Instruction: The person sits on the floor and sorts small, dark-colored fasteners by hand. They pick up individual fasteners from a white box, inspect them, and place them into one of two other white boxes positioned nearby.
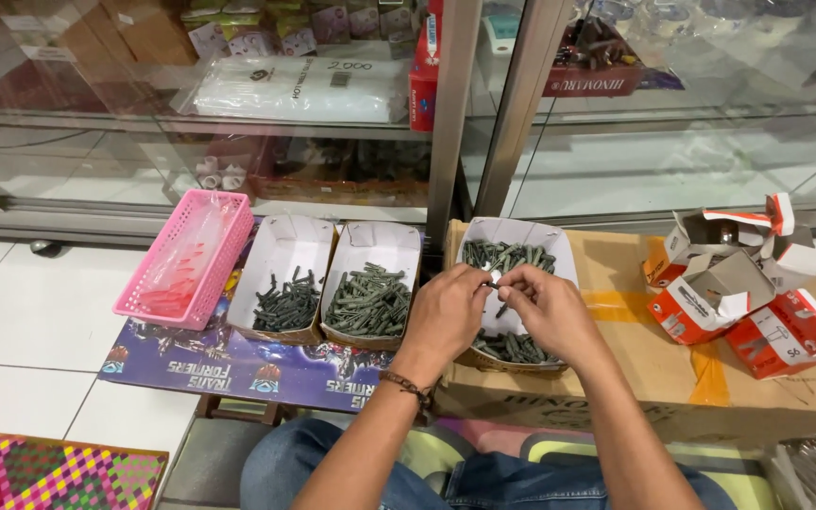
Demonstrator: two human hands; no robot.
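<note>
Wall plug point(494, 280), small and grey, sits pinched between left hand point(448, 314) and right hand point(542, 307) above the paper tray point(559, 247); firm fingertip pressure seems wise.

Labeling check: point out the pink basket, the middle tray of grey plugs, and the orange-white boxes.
pink basket point(202, 210): head view, on its far rim.
middle tray point(382, 238): head view, bare white floor at its far end.
orange-white boxes point(786, 335): head view, side of the nearest box.

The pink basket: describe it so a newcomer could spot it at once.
Start at the glass display cabinet. On the floor before it stands a row of three white paper trays of grey plugs. The pink basket lies left of them, the only plastic lattice container, with a clear bag inside.
</note>
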